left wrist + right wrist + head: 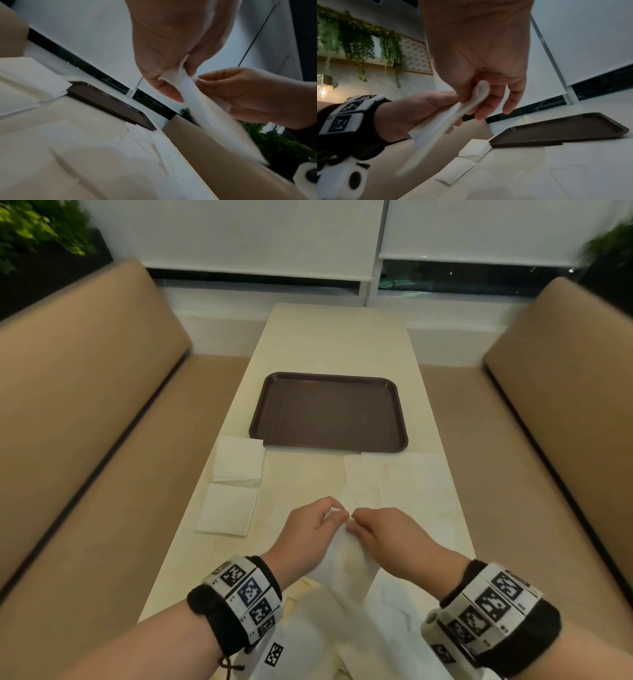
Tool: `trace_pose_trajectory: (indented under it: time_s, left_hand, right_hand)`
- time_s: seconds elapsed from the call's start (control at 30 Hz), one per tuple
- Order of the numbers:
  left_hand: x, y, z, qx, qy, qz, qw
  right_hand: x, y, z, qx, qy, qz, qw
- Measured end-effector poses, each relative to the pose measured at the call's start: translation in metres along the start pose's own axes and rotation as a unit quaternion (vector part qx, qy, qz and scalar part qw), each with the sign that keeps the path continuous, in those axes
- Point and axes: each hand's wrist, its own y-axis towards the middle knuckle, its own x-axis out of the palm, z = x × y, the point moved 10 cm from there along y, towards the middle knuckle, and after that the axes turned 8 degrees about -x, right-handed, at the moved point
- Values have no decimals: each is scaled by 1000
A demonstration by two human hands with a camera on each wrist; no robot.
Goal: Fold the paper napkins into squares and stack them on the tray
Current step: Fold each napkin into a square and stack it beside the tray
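Napkin raised, both hands' fingers pinching

A long cream desk runs toward 12 o'clock, ending at windows with white roller blinds pulled most of the way down. Tan upholstered benches flank it at 9 and 3 o'clock. Green plants hang at 10 o'clock.

Head view: high, looking forward and down along the tabletop toward the window, both wrists near the lower edge. Left wrist view: close under the left hand, tilted, facing rightward across to the right hand. Right wrist view: equally close, low, facing leftward. Shared by all three: the brown tray and the pinched napkin.
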Motion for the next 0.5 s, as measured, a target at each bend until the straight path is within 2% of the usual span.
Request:
trace_pose_trajectory:
  time_s: [0.1,0.2,0.33,0.4,0.5]
  left_hand:
    - [-14,-1,-18,-21,-48,34,998]
    - [-21,-3,-45,-62,-102,18,993]
    - [-36,-11,-60,-46,-51,23,997]
    - [-57,-9,-70,-51,-38,67,996]
    - [-113,9,-110,-99,-41,163,981]
  right_hand:
    - [2,0,6,1,27,0,1000]
    - [2,-1,8,-9,43,-3,999]
    - [18,5,-4,-23,52,-47,997]
    - [24,9,-3,-3,72,-48,996]
    - [25,11,9,37,113,-28,992]
